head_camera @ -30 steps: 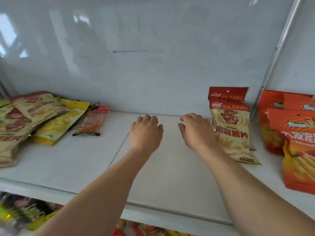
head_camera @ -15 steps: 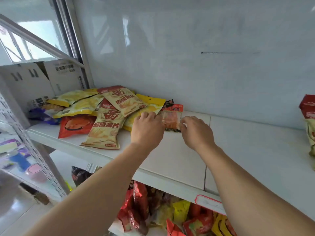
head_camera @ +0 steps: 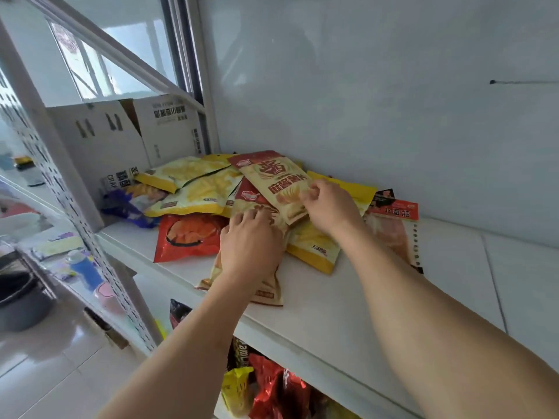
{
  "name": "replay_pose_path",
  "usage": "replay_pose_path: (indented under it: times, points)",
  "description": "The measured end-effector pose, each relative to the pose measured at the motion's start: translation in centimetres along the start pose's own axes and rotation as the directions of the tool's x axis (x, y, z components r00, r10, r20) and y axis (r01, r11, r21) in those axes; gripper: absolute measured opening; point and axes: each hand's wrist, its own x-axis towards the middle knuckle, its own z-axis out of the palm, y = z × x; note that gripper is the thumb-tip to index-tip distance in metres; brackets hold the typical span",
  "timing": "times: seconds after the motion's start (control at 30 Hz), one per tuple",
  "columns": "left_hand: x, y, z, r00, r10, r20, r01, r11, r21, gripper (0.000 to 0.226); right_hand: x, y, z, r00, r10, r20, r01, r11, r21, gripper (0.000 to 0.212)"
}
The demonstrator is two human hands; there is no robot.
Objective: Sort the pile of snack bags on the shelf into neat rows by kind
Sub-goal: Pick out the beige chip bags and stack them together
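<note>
While your left hand (head_camera: 251, 246) lies nearest you, fingers spread flat and apart on the lower tan chip bag (head_camera: 266, 285), keep it pressing there: it pins that bag to the shelf (head_camera: 348, 322) so nothing slides as you lift its twin. That lower bag lies with its long axis running near to far, its bottom seam at the near shelf edge and its red top toward the pile.

Just beyond, your right hand (head_camera: 329, 207) pinches the right edge of the upper tan chip bag (head_camera: 276, 184), thumb and fingers clamped on the foil. Judging by the task, the step in hand is pulling this kind out of the heap. Lift it up before you draw it right, so it does not drag the yellow bags (head_camera: 196, 189) with it. The upper bag tilts, its long axis running from the near right to the far left, its red header at the far end.

To the left of your left hand lies a red bag (head_camera: 187, 237); to the right of your right hand lies a clear packet with a red header (head_camera: 393, 225). Farthest left, a purple bag (head_camera: 127, 207) rests against the cardboard box (head_camera: 121, 137). All of the pile sits at the shelf's left end.
</note>
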Motion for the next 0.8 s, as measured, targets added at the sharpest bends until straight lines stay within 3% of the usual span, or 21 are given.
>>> replay_pose_path:
  times: [0.2, 0.37, 0.47, 0.63, 0.8]
  points:
    - [1.6, -2.1, -0.1, 0.984, 0.132, 0.121, -0.127, 0.991, -0.049, 0.045, 5.8, -2.2, 2.8, 0.996, 0.089, -0.008, -0.090, 0.986, -0.144, 0.063]
    - [1.6, -3.9, -1.5, 1.000, -0.025, -0.005, 0.025, 0.998, 0.062, 0.075, 6.6, -2.8, 3.4, 0.973, 0.231, 0.008, -0.226, 0.961, -0.158, 0.076]
    - [1.1, -5.0, -1.5, 0.998, -0.054, 0.034, 0.053, 0.998, 0.040, 0.084, 6.2, -3.0, 3.7, 0.952, 0.302, -0.051, -0.304, 0.952, -0.028, 0.078]
    - [0.6, -6.2, -1.9, 0.989, -0.057, 0.140, 0.056, 0.998, 0.006, 0.072, 4.7, -3.3, 3.5, 0.936, 0.353, -0.007, -0.349, 0.928, 0.134, 0.045]
    - [1.4, -7.0, -2.4, 0.946, -0.099, 0.309, 0.188, 0.944, -0.272, 0.074, 1.4, -3.2, 1.8, 0.919, 0.391, -0.051, -0.341, 0.853, 0.395, 0.022]
